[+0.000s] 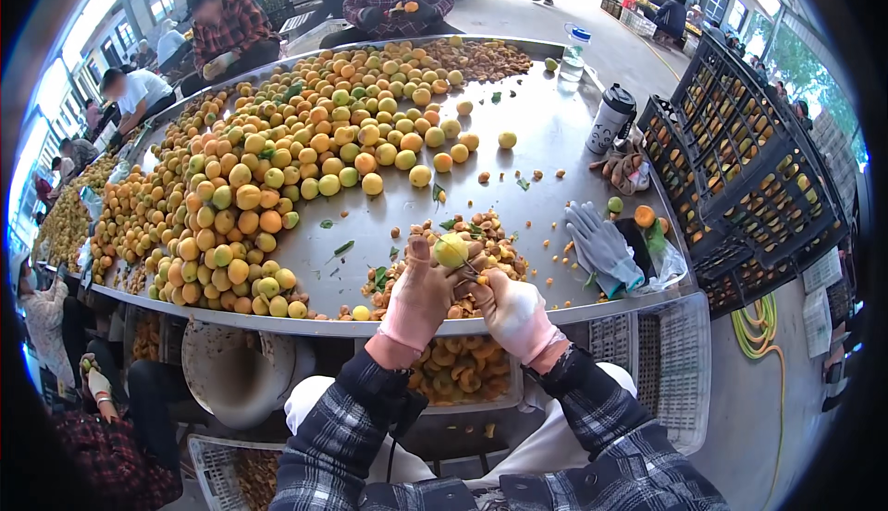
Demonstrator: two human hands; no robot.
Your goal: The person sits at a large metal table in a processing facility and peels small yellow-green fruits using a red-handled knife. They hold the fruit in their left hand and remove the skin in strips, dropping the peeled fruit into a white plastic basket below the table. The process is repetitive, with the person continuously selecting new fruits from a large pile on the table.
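In my gloved left hand (pixel 418 296) is a yellow-green apricot (pixel 451 250), held at the fingertips with the thumb upright beside it. My right hand (pixel 515 310), also in a thin pale glove, is closed on a slim tool (pixel 476 272) against the fruit's near side. Fingers cover most of that tool, so its kind is unclear. Both hands are over a heap of apricot pits (pixel 510 261) with a few leaves at the near edge of the metal table (pixel 555 122). Below that edge, between my knees, a crate holds pitted apricot pieces (pixel 461 369).
Whole apricots (pixel 312 136) are piled across the left and far table. At right lie grey gloves (pixel 600 244), a tumbler (pixel 610 119) and a water bottle (pixel 572 60). Black crates of fruit (pixel 735 157) stand beyond the right edge. Several people sit around the tables.
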